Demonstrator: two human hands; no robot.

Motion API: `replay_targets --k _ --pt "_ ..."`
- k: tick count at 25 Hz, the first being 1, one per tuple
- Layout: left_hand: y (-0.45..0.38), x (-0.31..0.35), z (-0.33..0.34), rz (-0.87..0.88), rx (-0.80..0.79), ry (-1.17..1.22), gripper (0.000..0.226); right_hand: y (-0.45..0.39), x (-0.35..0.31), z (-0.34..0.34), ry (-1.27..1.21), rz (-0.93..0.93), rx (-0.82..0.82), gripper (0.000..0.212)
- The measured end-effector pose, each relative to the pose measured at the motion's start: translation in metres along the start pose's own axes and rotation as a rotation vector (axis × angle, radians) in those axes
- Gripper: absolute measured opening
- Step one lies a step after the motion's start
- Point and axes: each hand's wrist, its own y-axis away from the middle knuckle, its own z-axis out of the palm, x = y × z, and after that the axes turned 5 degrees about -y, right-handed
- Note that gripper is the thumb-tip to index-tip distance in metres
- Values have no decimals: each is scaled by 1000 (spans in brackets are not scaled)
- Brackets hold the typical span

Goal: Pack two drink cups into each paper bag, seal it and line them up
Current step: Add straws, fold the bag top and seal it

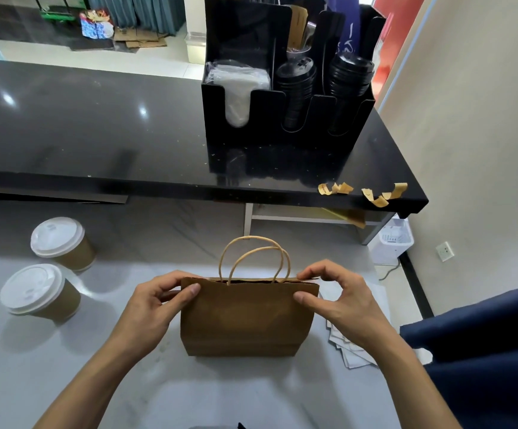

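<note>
We hold the brown paper bag (245, 317) upright on the pale surface (65, 366), our left hand (155, 300) pinching its top left corner and our right hand (328, 294) pinching the top right, the mouth nearly closed under the twisted handles (254, 258). The two lidded drink cups (39, 291) stand well apart to the left, and we cannot tell whether the bag holds anything. If it is empty, creasing the top now would seal it too soon, and an uneven pull could tear the rim or tip the bag.
</note>
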Motion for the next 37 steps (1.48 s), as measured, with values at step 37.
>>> replay_targets --k 37 --pt "3 -6 -4 23 -16 -199 22 -150 -56 -79 1037 -287 183 4"
